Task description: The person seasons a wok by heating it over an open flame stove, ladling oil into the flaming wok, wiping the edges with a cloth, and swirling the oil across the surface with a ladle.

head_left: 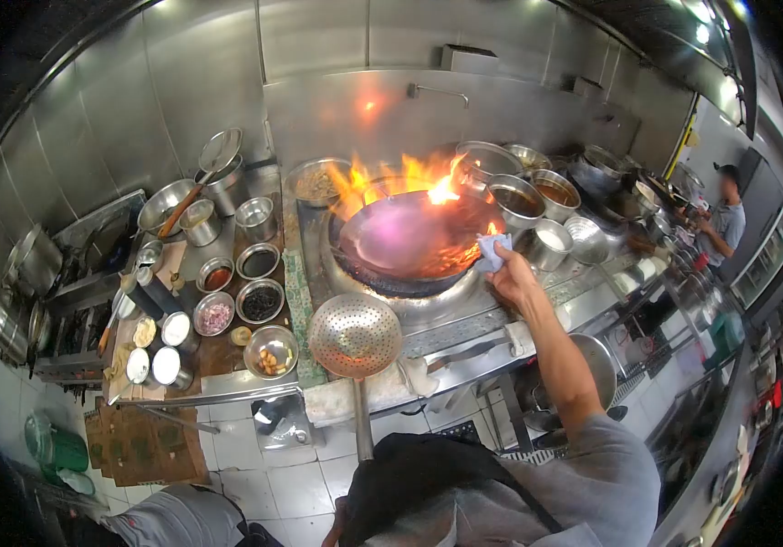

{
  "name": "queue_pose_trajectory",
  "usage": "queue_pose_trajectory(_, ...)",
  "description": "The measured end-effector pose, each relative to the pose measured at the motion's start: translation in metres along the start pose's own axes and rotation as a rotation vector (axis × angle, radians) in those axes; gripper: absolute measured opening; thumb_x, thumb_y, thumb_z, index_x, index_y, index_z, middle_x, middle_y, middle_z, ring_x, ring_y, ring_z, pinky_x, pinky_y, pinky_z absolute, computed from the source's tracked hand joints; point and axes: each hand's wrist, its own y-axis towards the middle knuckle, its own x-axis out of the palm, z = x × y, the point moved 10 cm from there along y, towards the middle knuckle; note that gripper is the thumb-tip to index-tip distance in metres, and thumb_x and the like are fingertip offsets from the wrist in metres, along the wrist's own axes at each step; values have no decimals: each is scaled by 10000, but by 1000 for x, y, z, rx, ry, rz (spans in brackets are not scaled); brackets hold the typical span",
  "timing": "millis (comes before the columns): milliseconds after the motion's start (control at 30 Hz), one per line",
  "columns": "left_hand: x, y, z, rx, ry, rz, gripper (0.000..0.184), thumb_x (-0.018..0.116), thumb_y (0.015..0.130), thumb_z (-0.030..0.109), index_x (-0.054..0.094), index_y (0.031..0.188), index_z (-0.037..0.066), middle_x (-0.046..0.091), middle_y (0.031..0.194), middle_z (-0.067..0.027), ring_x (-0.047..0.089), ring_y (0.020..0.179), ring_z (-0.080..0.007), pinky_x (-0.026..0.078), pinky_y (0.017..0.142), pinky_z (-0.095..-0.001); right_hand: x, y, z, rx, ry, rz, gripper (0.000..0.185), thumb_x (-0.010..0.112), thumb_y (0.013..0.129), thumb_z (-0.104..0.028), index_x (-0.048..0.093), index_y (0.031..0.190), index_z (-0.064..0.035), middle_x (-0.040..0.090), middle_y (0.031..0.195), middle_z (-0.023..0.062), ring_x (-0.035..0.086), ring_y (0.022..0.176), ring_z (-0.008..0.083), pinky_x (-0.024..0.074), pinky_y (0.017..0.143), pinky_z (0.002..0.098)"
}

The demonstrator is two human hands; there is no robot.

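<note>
Across the steel range, flames rise over a round black metal wok. The right hand grips pale, folded cloth beside its right rim; the left hand is hidden.

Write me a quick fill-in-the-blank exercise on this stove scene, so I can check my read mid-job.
1. The right grip pinches a pale ______ at the edge of the wok.
2. Orange ______ rise above the wok's far rim.
3. The broad metal strainer in front of the wok is pierced with many small ______.
4. The strainer's handle points ______ the wok, toward the black apron.

Missing words: cloth; flames; holes; away from.
</note>
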Motion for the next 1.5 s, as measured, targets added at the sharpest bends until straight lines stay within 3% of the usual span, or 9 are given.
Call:
queue_pose_trajectory(1133,4,3,4,11,27,5,262,649,800,364,695,852,111,696,837,-82,665,741,-244,541,660,-377,-4,-11,-10,-17,-21,18,230,558,991,-236,576,1176,-100,676,1058,32,633,855,167,454,621,324)
queue_pose_trajectory(1233,4,4,6,13,31,3,256,649,800,359,695,853,113,696,838,-82,666,743,-245,541,661,-377,-6,-6,-8,-7,17,-26,271,554,990,-234,553,1226,-101,674,1120,31,647,945,168,500,709,300)
queue_pose_trajectory(1500,6,2,10,21,40,0,239,648,800,345,694,856,117,697,840,-82,667,747,-247,541,663,-379,-41,-40,23,25,154,70,272,556,989,-233,568,1226,-98,676,1092,43,647,925,174,520,693,321)
